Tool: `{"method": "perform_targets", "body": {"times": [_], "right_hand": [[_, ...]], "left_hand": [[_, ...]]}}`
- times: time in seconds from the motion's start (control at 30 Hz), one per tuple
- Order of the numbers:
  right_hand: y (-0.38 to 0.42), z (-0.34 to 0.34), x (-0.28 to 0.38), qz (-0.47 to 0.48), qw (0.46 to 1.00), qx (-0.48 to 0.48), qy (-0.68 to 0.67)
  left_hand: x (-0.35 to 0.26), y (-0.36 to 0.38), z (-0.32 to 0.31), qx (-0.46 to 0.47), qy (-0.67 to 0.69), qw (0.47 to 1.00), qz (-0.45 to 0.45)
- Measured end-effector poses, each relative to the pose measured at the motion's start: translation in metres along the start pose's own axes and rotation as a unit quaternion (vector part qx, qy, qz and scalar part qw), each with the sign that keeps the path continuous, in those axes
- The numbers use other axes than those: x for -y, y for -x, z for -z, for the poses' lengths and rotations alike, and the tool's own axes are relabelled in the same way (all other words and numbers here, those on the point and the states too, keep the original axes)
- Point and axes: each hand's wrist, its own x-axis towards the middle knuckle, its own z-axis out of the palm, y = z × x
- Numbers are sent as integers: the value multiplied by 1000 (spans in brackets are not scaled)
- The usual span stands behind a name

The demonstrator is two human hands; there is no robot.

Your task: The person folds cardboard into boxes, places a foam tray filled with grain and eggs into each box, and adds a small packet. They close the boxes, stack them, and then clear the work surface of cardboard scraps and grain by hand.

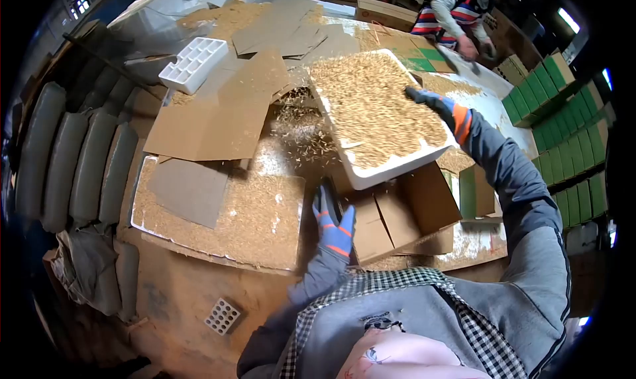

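Pink cloth [397, 360] lies nearest; white tray [397, 169] of husks [377, 107] slants beneath right hand [442, 105], whose grip I cannot tell; carton [429, 197] stands right of left hand [333, 230], fingers spread. Step seems tray-handling above carton; next move calls for steady support

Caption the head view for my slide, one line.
Gloved right hand at the edge of a white tray filled with husk-like bits, left hand beside an open cardboard box.

Grey sacks [91, 167], stacked green boxes [563, 163], perforated block [222, 316]
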Motion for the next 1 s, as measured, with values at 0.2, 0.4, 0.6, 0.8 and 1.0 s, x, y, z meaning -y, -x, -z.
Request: {"method": "perform_targets", "body": {"times": [0.2, 0.4, 0.6, 0.8, 1.0], "right_hand": [[67, 35, 31, -24, 951, 167, 260], [16, -16, -7, -136, 890, 334, 279], [-18, -23, -138, 19, 893, 222, 392], [10, -77, -81, 199, 663, 122, 712], [-145, 47, -134, 92, 784, -4, 613]], "left_hand": [[-23, -50, 2, 57, 313, 928, 192], [-17, -38, 3, 73, 263, 956, 110], [10, -26, 16, 107, 127, 981, 105], [7, -5, -13, 61, -87, 990, -94], [-47, -157, -2, -58, -419, 875, -235]]}}
